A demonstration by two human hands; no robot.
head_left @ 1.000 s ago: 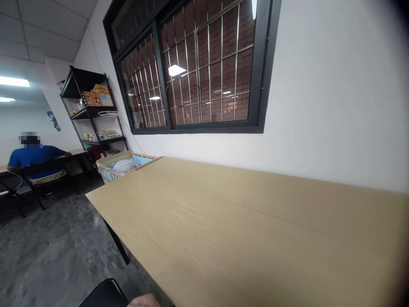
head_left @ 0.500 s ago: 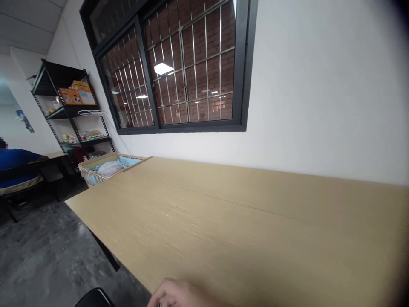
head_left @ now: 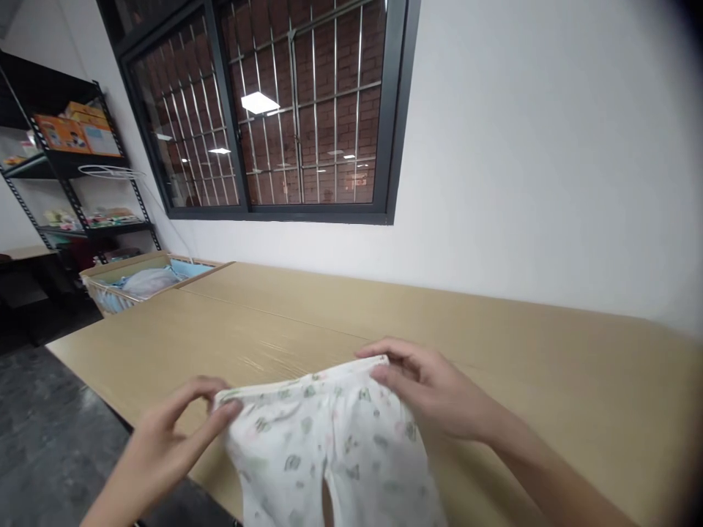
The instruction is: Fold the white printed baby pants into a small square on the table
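A small pair of white printed pants (head_left: 307, 432) is stretched out by its waistband above the near part of the table. The thumb and fingers of my left hand (head_left: 176, 432) pinch the left corner of the waistband. At the right corner, my right hand (head_left: 422, 380) grips the band between thumb and fingers. The two legs hang toward me and run out of view at the bottom, with a gap showing between them. The small print looks green, grey and pink, slightly blurred.
The wooden table (head_left: 527, 351) runs along the white wall under a barred window (head_left: 296, 110). A crib-like box with blue lining (head_left: 184, 268) stands at the table's far left end. Behind it is a black shelf (head_left: 104, 228) with boxes and small goods.
Both hands and the white pants have come into view over the table, where only part of one hand showed at the bottom edge. The view has turned right, so the seated person is out of sight.
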